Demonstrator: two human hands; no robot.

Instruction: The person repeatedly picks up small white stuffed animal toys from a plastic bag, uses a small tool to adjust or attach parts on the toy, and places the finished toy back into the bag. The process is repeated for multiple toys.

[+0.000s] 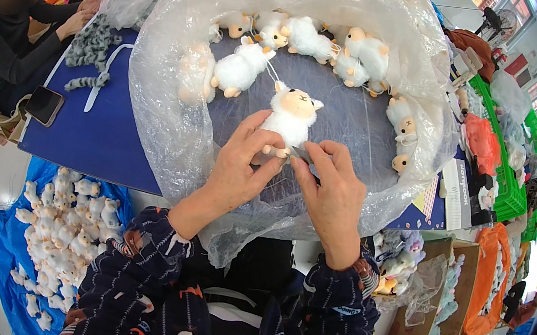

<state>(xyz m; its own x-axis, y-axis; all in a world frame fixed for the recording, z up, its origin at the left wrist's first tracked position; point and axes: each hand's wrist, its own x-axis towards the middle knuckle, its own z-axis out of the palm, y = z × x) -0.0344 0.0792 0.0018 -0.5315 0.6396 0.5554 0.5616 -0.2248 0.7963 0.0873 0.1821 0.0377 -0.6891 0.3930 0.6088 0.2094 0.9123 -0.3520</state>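
A small white plush sheep or alpaca (289, 118) with a cream face lies at the front of a large clear plastic bag (434, 67), its head pointing away from me. My left hand (237, 169) grips its lower body, the fingers closed around one cream foot. At its other lower side my right hand (332, 191) pinches with thumb and forefinger. Something thin and greyish shows between those fingertips, too small to name. Beyond my hands, more white plush toys (308, 38) lie in a ring inside the bag, one of them (241, 67) just left of the held toy's head.
A blue tarp (7, 244) heaped with white plush toys lies at lower left. On the blue table (75, 135) are a phone (44, 106) and grey striped plush pieces (94, 42). A co-worker (13, 39) sits at left. Cardboard boxes (428, 294) and green crates (510, 187) stand at right.
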